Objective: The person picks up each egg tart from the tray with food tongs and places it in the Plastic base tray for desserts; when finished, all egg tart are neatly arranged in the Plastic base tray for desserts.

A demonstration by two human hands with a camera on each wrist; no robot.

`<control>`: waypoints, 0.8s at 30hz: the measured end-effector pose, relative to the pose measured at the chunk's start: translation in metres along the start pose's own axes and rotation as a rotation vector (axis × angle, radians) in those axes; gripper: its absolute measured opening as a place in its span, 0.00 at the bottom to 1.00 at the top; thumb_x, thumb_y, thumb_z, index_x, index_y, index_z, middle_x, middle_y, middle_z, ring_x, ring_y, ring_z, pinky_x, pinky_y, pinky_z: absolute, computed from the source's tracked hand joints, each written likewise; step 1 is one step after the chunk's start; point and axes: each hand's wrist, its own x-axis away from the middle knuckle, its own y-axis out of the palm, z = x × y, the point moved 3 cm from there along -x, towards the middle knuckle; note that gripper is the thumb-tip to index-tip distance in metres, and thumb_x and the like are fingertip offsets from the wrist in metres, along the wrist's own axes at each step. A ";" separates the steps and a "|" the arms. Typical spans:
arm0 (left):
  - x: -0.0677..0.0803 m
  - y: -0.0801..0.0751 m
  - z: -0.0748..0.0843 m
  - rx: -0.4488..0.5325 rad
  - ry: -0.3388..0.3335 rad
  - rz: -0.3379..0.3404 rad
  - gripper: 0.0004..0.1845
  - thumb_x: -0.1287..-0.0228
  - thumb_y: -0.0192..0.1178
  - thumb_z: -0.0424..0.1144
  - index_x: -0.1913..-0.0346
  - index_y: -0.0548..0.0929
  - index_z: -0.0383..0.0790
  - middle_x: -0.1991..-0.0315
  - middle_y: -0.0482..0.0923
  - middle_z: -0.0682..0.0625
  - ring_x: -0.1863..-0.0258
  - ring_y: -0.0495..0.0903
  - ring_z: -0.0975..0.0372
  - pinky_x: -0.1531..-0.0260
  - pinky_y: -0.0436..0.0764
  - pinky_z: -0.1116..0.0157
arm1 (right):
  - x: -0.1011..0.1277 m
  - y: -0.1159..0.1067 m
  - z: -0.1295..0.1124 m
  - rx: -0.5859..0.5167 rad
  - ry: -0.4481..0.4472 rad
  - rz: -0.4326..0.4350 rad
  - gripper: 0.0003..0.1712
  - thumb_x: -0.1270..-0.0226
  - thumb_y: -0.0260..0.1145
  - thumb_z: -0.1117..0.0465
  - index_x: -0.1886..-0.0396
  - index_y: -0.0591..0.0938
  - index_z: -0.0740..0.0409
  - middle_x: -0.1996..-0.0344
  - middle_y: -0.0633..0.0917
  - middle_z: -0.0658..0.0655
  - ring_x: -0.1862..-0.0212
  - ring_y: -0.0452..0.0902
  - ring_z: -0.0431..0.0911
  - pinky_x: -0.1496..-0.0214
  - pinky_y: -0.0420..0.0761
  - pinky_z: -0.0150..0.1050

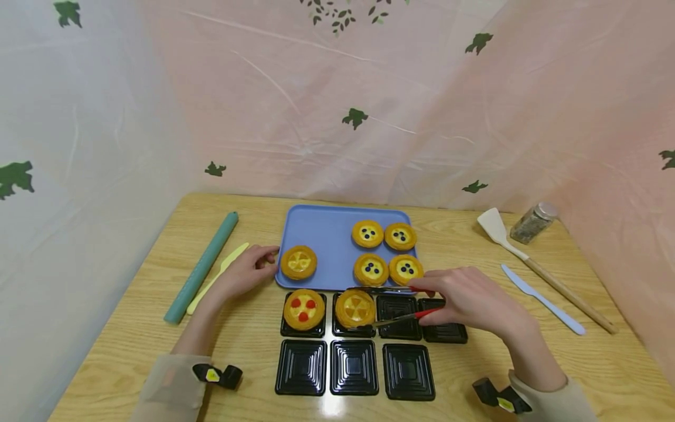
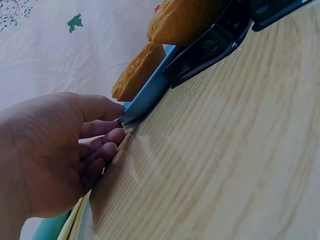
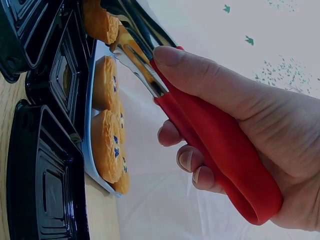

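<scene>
Seemingly tongs' (image 1: 392, 305) tips behind tart (image 1: 355, 308).

Under the right hand (image 1: 469, 302), red-handled tongs (image 3: 220, 150) have glossy metal blades and smooth rubbery grips. Beside them, square black plastic trays (image 1: 354, 367) shine. The wood-grain table (image 1: 606, 363) looks smooth, satiny.

Seven tarts (image 1: 367, 233), seven black trays (image 1: 354, 367), one blue tray (image 1: 321, 234), one rolling pin (image 1: 202, 268), two spatulas (image 1: 495, 227), one knife (image 1: 542, 299), one jar (image 1: 532, 223), one tongs (image 1: 401, 317)
</scene>
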 end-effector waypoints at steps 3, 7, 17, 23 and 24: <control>0.000 0.000 0.001 0.001 -0.005 0.000 0.26 0.29 0.61 0.38 0.32 0.77 0.30 0.56 0.78 0.41 0.59 0.74 0.59 0.56 0.72 0.63 | 0.000 0.001 0.000 -0.004 -0.001 0.000 0.33 0.48 0.80 0.39 0.44 0.88 0.46 0.55 0.91 0.45 0.67 0.80 0.34 0.68 0.74 0.31; 0.000 0.000 0.001 0.004 -0.012 -0.002 0.26 0.29 0.62 0.38 0.32 0.77 0.30 0.55 0.79 0.41 0.59 0.74 0.59 0.55 0.73 0.62 | 0.000 0.001 0.001 -0.001 -0.004 0.005 0.32 0.48 0.80 0.39 0.44 0.88 0.47 0.57 0.90 0.44 0.66 0.82 0.36 0.68 0.75 0.32; 0.000 0.000 0.000 0.006 -0.008 0.001 0.27 0.29 0.62 0.39 0.32 0.76 0.30 0.55 0.79 0.41 0.58 0.75 0.58 0.55 0.73 0.62 | 0.001 0.000 0.001 0.009 -0.014 0.022 0.33 0.49 0.80 0.39 0.44 0.88 0.46 0.58 0.90 0.44 0.67 0.82 0.35 0.69 0.75 0.31; 0.000 0.000 0.000 0.004 -0.009 -0.001 0.27 0.29 0.62 0.39 0.32 0.77 0.30 0.55 0.79 0.41 0.58 0.75 0.59 0.55 0.73 0.62 | 0.001 0.001 0.001 0.005 -0.006 0.010 0.33 0.49 0.80 0.39 0.44 0.88 0.46 0.59 0.90 0.43 0.71 0.76 0.31 0.71 0.71 0.29; 0.000 0.000 -0.001 0.004 -0.010 -0.001 0.27 0.29 0.62 0.39 0.32 0.77 0.30 0.55 0.79 0.41 0.58 0.75 0.58 0.55 0.73 0.62 | 0.001 0.001 0.001 0.003 -0.005 0.008 0.33 0.49 0.80 0.39 0.44 0.88 0.46 0.59 0.89 0.43 0.72 0.73 0.30 0.71 0.70 0.29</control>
